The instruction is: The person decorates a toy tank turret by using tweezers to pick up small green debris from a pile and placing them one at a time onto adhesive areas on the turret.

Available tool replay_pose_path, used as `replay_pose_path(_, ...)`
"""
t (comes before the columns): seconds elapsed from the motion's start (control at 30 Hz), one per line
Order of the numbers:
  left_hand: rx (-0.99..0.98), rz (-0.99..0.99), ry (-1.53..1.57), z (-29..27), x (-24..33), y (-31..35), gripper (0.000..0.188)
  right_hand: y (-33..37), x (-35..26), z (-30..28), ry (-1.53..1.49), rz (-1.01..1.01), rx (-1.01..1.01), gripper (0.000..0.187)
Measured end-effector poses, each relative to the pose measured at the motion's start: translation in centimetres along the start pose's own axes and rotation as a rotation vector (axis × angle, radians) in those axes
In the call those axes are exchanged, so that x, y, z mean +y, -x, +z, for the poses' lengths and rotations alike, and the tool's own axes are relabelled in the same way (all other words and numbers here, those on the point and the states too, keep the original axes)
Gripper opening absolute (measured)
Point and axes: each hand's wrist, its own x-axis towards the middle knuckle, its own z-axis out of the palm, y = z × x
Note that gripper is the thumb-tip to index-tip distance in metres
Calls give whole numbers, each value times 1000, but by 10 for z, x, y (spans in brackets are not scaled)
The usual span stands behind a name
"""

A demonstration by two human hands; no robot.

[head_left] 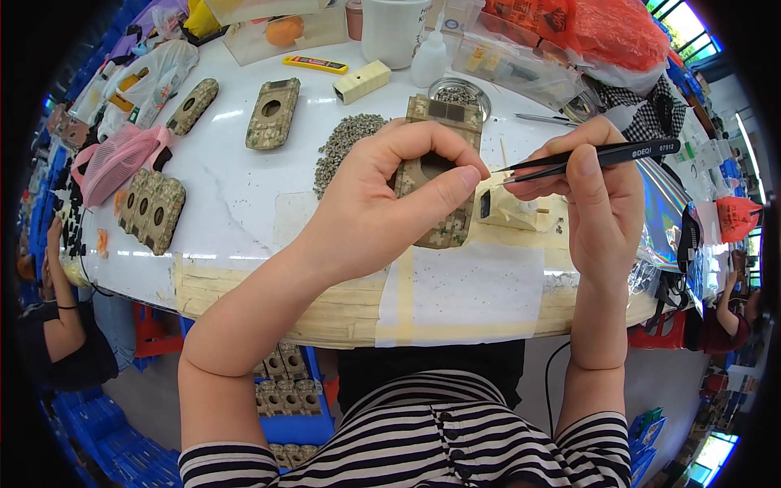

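Note:
My left hand [382,203] grips a camouflage-patterned flat casing [446,232] with a round hole, holding it just above the white table [236,203]. Thumb and fingers pinch around the hole. My right hand [598,191] holds black tweezers [586,156], their tips pointing left toward the casing's hole beside my left thumb. A small cream block [521,210] lies on the table under the tweezers.
A pile of small grey parts [346,138] and a metal dish [460,93] lie behind the casing. More camouflage casings [272,114] [153,207] lie at left, with a pink mesh item [118,159]. A white cup [394,31], a bottle [429,58] and a red bag [602,31] stand at the back. Another person [57,325] sits at far left.

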Motion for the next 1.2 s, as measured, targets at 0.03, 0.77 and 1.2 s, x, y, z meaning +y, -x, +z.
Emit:
replay_pose_path(0.03,-8,3,-19,1,0,0,15,2,3,0,-12,-4,0,20)
replay_pose_path(0.77,-35,-53,55,4,-1,1,14,6,10,-1,119,-31,-114,26)
replay_pose_path(1.2,-17,0,-74,3,-6,1,8,7,12,7,162,-17,-42,24)
